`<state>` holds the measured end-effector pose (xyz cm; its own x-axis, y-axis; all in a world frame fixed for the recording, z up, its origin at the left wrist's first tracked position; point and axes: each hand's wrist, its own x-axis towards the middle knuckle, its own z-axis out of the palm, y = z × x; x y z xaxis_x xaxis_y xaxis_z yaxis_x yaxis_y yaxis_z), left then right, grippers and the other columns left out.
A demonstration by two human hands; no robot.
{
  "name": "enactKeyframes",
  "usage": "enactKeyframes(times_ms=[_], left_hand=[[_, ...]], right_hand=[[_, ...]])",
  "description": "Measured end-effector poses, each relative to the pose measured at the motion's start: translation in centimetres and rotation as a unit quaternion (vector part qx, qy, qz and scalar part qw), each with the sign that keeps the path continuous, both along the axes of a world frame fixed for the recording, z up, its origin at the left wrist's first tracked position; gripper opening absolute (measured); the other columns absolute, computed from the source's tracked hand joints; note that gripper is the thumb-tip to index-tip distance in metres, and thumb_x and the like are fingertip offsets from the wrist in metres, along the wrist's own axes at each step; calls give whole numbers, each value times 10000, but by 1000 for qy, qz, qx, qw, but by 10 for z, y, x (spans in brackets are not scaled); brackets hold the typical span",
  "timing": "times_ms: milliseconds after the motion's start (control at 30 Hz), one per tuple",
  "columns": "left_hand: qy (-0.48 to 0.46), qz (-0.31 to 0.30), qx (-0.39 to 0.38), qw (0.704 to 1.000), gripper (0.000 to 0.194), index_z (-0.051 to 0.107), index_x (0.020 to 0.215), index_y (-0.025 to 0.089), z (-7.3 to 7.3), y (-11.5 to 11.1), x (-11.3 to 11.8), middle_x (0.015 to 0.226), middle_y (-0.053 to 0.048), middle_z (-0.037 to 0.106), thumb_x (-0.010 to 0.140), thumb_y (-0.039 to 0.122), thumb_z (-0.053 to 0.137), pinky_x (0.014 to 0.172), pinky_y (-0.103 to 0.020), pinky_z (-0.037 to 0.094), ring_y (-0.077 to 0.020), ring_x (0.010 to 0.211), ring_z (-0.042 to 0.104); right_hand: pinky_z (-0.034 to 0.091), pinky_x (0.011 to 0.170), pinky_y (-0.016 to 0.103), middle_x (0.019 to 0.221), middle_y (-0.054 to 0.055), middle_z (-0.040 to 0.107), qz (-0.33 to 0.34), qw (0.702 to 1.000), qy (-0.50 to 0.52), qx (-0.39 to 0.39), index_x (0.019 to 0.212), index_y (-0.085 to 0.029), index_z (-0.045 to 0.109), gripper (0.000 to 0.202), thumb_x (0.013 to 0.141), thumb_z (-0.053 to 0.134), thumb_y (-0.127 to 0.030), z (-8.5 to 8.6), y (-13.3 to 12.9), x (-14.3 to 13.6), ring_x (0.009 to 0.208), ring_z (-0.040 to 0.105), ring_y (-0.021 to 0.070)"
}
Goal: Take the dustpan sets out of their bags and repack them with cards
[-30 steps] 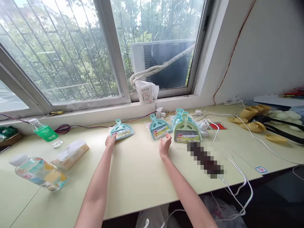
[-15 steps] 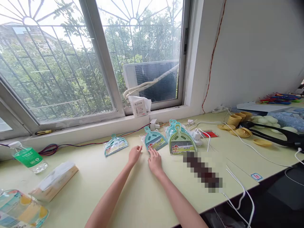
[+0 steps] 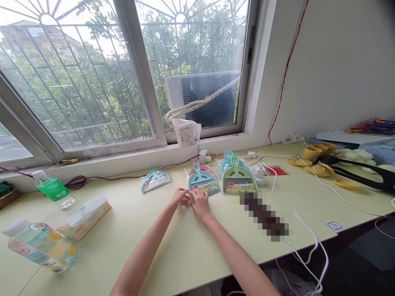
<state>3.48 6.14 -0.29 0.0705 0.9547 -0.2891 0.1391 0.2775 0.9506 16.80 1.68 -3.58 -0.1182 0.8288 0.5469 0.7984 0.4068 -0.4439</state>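
Note:
In the head view, a teal dustpan-and-brush set (image 3: 203,181) in clear wrapping lies at the middle of the table, with a pink dustpan (image 3: 210,169) partly showing behind it. My left hand (image 3: 180,196) is at its lower left corner, fingers bent around the edge. My right hand (image 3: 201,205) grips the front edge, fingers over the wrapping; the thumb is hard to see. A green dustpan set (image 3: 240,179) stands just right, in front of several teal ones (image 3: 227,161). Another teal set (image 3: 156,179) lies apart on the left.
On the left are a green-labelled bottle (image 3: 55,190), a tissue pack (image 3: 84,218) and a larger bottle (image 3: 43,246). White cables (image 3: 311,234) cross the right side, near yellow cups (image 3: 311,154) and a black strap (image 3: 364,169). A window sill (image 3: 123,153) borders the back.
My left hand has moved right to the corner of the middle dustpan set. The pink dustpan now shows behind the teal one. The camera view has shifted slightly.

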Motion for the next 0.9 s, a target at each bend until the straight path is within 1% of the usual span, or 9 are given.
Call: enactKeyframes(times_ms=[100,233,367,500,567,633,767,833,900], left_hand=[[-41,-30,-33,998,351,553,838,140,1,-4,-3,591,-31,599,756,469,641,573,-241,457,-105,491,538],[-116,-65,-51,990,397,562,718,145,1,-13,-8,638,-9,569,795,534,559,605,-199,456,-80,548,530],[-166,-117,-38,978,363,621,806,149,3,-32,-19,763,-39,613,774,510,599,623,-196,458,-110,670,562],[-193,-136,-52,970,335,634,858,147,8,-52,-37,761,-42,616,773,470,608,579,-220,458,-114,615,546],[-203,-105,-15,973,301,631,896,153,10,-60,-48,763,-31,623,756,420,640,578,-215,461,-106,607,550],[-199,-53,40,978,290,623,936,167,12,-65,-59,796,-23,640,715,346,682,591,-208,468,-105,630,571],[-193,44,83,977,238,595,842,165,10,-63,-79,755,-8,643,640,257,684,584,-222,487,-105,597,583],[-214,84,100,968,219,588,831,165,8,-57,-87,752,-2,647,631,228,649,597,-226,502,-101,591,587],[-238,115,104,959,231,590,851,166,4,-52,-94,784,0,660,624,192,623,638,-226,517,-97,614,599]], right_hand=[[341,991,440,1091,65,613,15,999,-33,30,1101,-244,569,353,815,509,-47,4,-2,0,1082,534,233],[417,913,382,977,85,608,76,988,-100,86,970,-194,591,307,816,441,26,10,-9,-1,969,562,221],[448,890,401,904,96,597,143,957,-202,152,875,-170,588,231,855,423,-9,15,-22,-3,905,567,226],[469,868,391,902,78,616,255,928,-198,187,868,-203,598,275,883,385,-30,22,-38,-7,911,573,204],[479,831,366,869,56,626,298,919,-184,180,883,-231,605,300,901,364,-54,24,-46,-11,884,580,189],[474,811,344,865,43,635,316,918,-168,170,931,-249,608,312,916,350,-74,24,-51,-17,871,585,177],[436,851,335,1040,68,643,286,936,-127,159,1061,-240,583,257,930,394,-124,21,-50,-23,979,579,181],[413,888,354,1115,92,624,259,951,-103,136,1088,-224,573,189,915,503,-256,21,-46,-21,1051,556,206],[378,944,389,1116,104,625,244,963,-70,91,1066,-210,583,287,861,589,-410,21,-41,-18,1072,547,230]])
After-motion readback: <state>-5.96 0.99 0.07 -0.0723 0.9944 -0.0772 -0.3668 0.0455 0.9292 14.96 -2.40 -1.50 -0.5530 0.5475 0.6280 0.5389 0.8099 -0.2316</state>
